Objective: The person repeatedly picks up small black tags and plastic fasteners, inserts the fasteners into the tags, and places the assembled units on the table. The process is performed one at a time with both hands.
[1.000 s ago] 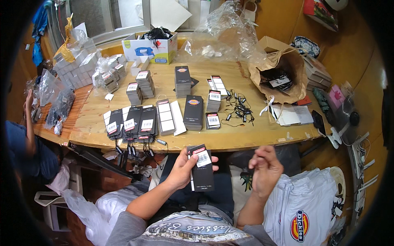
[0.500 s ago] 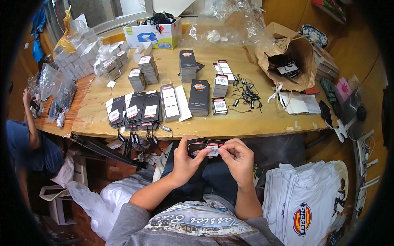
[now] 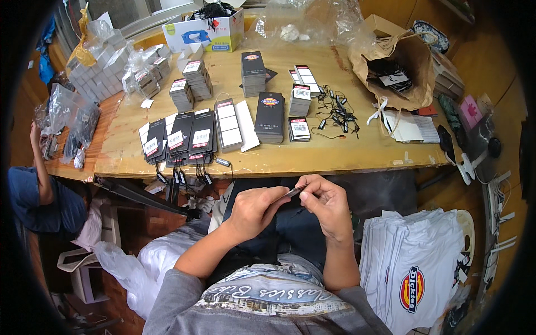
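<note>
Over my lap, just below the front edge of the wooden table point(image 3: 335, 156), my left hand point(image 3: 254, 211) grips a thin dark hang tag point(image 3: 286, 195) seen edge-on. My right hand point(image 3: 325, 204) pinches the same tag at its right tip, fingers curled. On the table right ahead lie rows of black tags with white labels point(image 3: 184, 137), a white tag strip point(image 3: 229, 124), a black tag stack point(image 3: 269, 116) and a tangle of black strings point(image 3: 335, 110).
Folded white shirts point(image 3: 410, 268) are stacked at my right. A brown paper bag point(image 3: 399, 70) and a white box point(image 3: 206, 30) stand at the back. Plastic bags of small boxes point(image 3: 100, 61) fill the left. Another person point(image 3: 39, 190) sits at left.
The tag was held flat and face-up in my left hand; both hands came together and turned it edge-on. The view has tilted down toward the table.
</note>
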A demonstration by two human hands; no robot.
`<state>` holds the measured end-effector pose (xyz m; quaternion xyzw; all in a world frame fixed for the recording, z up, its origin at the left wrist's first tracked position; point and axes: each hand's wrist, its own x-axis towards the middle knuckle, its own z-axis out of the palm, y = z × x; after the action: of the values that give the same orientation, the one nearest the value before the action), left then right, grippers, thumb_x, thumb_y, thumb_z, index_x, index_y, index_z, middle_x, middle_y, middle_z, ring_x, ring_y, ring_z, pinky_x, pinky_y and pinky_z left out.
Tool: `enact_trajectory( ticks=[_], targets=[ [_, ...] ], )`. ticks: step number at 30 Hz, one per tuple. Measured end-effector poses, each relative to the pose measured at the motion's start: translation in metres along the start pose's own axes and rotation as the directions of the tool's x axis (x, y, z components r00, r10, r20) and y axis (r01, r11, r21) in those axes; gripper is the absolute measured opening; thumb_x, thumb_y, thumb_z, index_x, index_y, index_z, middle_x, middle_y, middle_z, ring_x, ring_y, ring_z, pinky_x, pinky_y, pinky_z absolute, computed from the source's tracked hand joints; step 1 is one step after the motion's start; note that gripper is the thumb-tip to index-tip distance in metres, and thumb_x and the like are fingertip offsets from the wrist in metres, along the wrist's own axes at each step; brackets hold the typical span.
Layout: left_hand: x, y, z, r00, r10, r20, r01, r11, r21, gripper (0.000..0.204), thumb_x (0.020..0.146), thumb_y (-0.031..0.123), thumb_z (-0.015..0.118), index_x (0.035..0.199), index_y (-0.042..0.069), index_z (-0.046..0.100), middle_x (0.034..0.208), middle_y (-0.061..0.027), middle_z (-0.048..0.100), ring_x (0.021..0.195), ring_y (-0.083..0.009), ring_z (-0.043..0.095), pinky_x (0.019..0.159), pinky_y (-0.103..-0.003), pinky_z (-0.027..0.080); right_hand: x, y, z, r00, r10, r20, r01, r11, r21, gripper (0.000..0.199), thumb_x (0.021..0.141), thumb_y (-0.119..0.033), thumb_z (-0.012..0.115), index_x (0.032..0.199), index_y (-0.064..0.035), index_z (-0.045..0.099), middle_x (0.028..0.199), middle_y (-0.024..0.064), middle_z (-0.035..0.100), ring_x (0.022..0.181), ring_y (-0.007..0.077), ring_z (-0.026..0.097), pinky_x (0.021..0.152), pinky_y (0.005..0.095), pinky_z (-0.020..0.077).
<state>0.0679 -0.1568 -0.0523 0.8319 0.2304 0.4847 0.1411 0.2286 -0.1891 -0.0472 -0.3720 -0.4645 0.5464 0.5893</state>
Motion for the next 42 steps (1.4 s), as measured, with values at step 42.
enact_trajectory(
  ticks=[42],
  targets=[
    [0.005, 0.011, -0.002, 0.98, 0.182, 0.076, -0.194, 0.962, 0.194, 0.037, 0.06, -0.004, 0.055, 0.096, -0.002, 0.051, 0.086, -0.0201, 0.059, 0.075, -0.0284, 0.061, 0.06, -0.031, 0.05, -0.014, -0.019, 0.02, 0.914, -0.404, -0.039, 0.24, 0.615, -0.751, 0.01, 0.066, 0.006, 0.059, 0.073, 0.0041, 0.052, 0.09, 0.0128, 0.042, 0.066, 0.018, 0.051, 0.055, 0.0251, 0.04]
  ],
)
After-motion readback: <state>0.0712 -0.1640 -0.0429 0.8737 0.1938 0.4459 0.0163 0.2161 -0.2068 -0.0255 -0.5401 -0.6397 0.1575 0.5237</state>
